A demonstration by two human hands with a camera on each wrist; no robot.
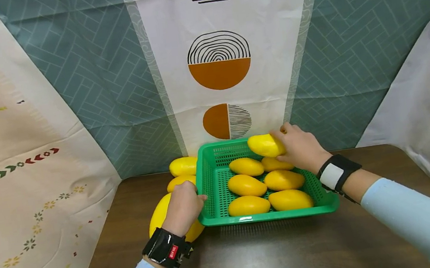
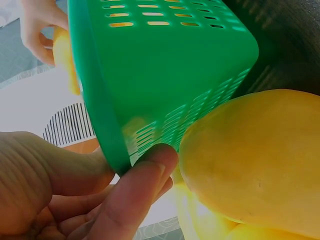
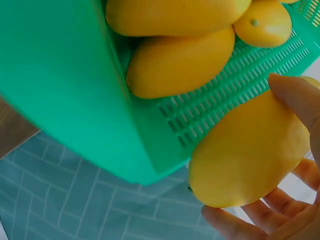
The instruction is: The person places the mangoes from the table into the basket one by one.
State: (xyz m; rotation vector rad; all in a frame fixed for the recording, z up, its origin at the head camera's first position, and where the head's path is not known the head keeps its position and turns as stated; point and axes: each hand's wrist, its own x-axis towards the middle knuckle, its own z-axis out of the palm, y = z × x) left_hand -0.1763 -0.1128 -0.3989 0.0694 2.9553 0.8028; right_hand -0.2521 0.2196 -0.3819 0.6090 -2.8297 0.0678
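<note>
A green plastic basket point(image 1: 220, 222) with slotted walls stands on the table and holds several yellow mangoes point(image 1: 247, 185) in two columns. My left hand point(image 1: 182, 208) pinches the basket's left rim between thumb and fingers, as the left wrist view also shows. Over the basket's back right part, my right hand point(image 1: 302, 147) grips another mango point(image 3: 250, 150), its thumb on one side and its fingers on the other. Outside the basket, a large mango point(image 2: 260, 160) lies right beside its left wall, partly covered by my left hand in the head view.
Behind the large one, two more mangoes point(image 1: 183, 166) lie left of the basket. The brown wooden table point(image 1: 287, 251) reaches back to a patterned cloth point(image 1: 120, 96) hanging behind it. A light cloth with small motifs point(image 1: 24, 200) hangs along the left side.
</note>
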